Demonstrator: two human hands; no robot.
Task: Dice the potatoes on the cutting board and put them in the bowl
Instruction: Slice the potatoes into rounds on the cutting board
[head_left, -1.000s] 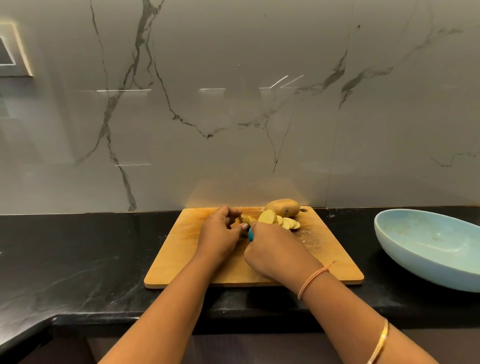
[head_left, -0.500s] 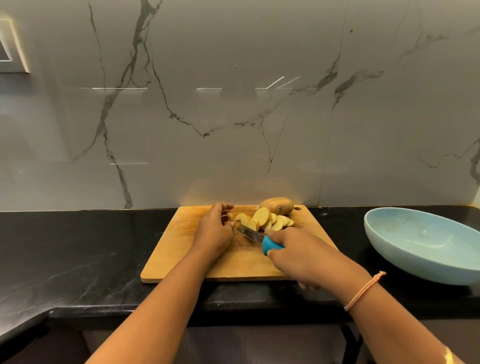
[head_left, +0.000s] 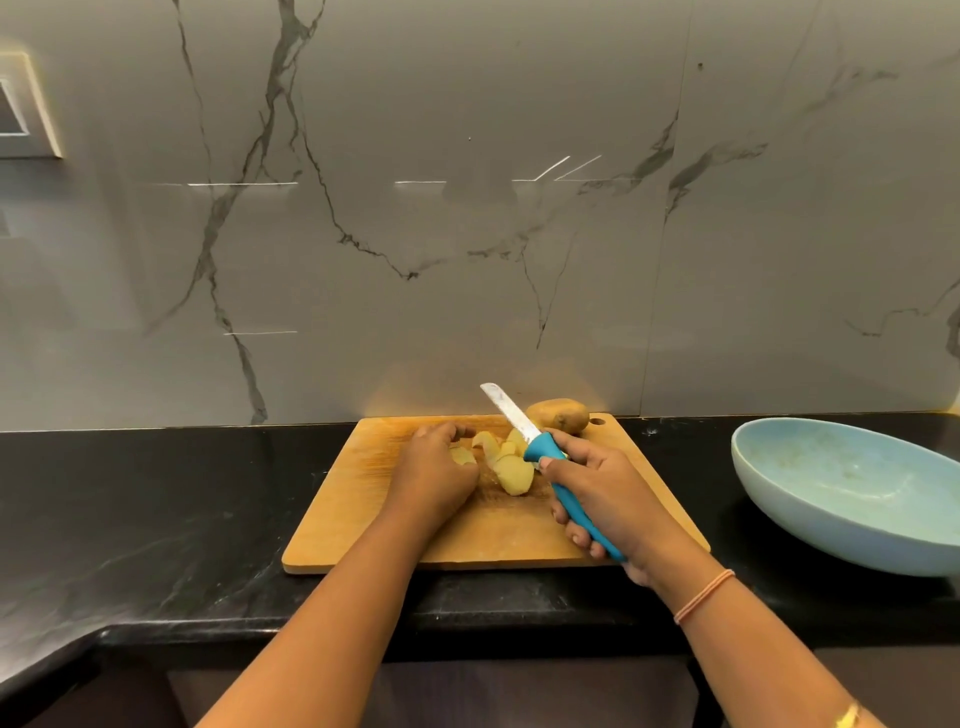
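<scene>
Potato slices (head_left: 511, 467) lie fanned and overlapping near the middle of the wooden cutting board (head_left: 363, 519), some leaning on edge; a whole unpeeled potato (head_left: 558, 415) sits at the board's far edge, just beside the hanging hole. The left hand (head_left: 434, 470) rests on the board at the left end of the pile, fingers curled down over the slices, and it appears to pinch one beneath them, though the knuckles hide the contact. The right hand (head_left: 608, 499) is wrapped round the blue handle of a kitchen knife (head_left: 511, 413), which it holds clear above the board with the blade slanting up and away over the slices. A pale blue bowl (head_left: 810, 525) stands well to the right of the board on the black countertop (head_left: 156, 509); nothing looks diced yet, so the task is at an early stage.

From here the danger lies in that loose fan; slices standing on edge may skid or topple under the blade, and the left fingertips sit close to where it would land. The round potato could roll off the board's far edge if knocked; dice carried across the gap to the bowl could drop on the countertop.
</scene>
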